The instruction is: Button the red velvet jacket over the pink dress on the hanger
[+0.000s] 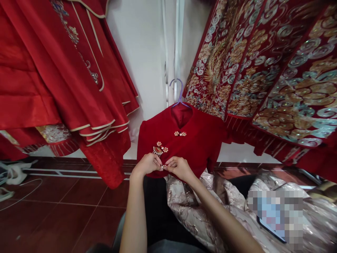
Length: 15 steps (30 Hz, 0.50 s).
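Observation:
A red velvet jacket hangs on a purple hanger in front of me. It bears a pearl frog button near the collar and a jewelled brooch lower left. My left hand and my right hand meet at the jacket's front edge below the brooch. Both pinch a small pearl fastening between their fingertips.
Plain red satin robes hang at the left. Heavily embroidered red and gold garments hang at the right. A pale brocade cloth lies over my lap. Dark red floor tiles spread left, with cables on them.

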Each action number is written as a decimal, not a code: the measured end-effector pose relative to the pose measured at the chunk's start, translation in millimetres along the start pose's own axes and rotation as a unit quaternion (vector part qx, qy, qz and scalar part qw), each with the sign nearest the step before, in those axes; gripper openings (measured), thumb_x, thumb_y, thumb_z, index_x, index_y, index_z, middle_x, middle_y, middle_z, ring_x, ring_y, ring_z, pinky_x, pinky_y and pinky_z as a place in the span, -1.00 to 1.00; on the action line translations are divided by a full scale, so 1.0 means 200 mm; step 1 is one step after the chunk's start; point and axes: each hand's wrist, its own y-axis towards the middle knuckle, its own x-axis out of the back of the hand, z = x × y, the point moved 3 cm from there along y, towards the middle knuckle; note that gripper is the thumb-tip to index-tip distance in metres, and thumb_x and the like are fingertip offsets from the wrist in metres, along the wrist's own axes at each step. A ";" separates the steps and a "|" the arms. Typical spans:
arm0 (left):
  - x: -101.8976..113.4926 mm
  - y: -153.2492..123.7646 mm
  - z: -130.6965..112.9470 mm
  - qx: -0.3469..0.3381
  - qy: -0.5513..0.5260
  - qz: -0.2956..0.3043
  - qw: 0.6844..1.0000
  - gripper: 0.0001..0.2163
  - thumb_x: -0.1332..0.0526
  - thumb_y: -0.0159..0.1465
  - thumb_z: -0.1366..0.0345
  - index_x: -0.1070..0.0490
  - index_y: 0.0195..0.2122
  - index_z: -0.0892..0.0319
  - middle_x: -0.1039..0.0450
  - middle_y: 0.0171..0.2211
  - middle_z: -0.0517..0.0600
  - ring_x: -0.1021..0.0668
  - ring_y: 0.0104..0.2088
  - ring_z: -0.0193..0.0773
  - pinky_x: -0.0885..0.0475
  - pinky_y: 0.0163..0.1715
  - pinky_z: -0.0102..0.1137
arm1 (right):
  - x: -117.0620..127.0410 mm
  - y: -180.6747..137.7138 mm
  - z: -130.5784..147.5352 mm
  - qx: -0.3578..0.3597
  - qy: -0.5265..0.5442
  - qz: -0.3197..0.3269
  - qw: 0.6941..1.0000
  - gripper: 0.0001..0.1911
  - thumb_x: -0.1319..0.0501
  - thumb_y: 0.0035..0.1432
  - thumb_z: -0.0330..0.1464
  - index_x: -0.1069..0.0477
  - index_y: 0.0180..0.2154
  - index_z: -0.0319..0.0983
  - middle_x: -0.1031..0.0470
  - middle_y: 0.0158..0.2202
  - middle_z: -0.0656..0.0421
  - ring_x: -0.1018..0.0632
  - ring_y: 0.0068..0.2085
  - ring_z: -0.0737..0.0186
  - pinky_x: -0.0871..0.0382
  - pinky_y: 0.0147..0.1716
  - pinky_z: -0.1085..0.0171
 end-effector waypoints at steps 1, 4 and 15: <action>0.00 0.00 0.00 0.002 0.001 0.000 1.000 -0.84 -0.33 -0.14 0.41 -0.48 -0.47 0.23 -0.57 -0.50 0.01 -0.60 -0.40 -0.22 -0.45 -0.35 -0.44 | 0.00 0.00 0.00 -0.004 0.001 0.000 1.000 -0.83 -0.38 -0.11 -0.35 -0.49 -0.41 -0.27 -0.60 -0.42 0.14 -0.59 -0.39 0.28 -0.46 -0.33 0.34; 0.00 0.00 0.00 0.008 0.016 0.008 1.000 -0.86 -0.31 -0.13 0.42 -0.49 -0.47 0.23 -0.58 -0.49 0.02 -0.60 -0.39 -0.21 -0.44 -0.37 -0.44 | 0.00 0.00 -0.01 -0.018 0.011 0.000 1.000 -0.81 -0.39 -0.13 -0.34 -0.50 -0.41 -0.27 -0.59 -0.44 0.13 -0.59 -0.40 0.27 -0.46 -0.35 0.34; 0.01 -0.03 -0.01 -0.014 0.004 0.019 1.000 -0.87 -0.30 -0.10 0.40 -0.46 -0.47 0.21 -0.58 -0.49 0.01 -0.60 -0.39 -0.23 -0.42 -0.39 -0.47 | -0.02 0.00 -0.02 -0.026 0.045 0.017 0.998 -0.77 -0.39 -0.18 -0.31 -0.50 -0.42 -0.28 -0.58 -0.46 0.14 -0.59 -0.42 0.26 -0.45 -0.39 0.34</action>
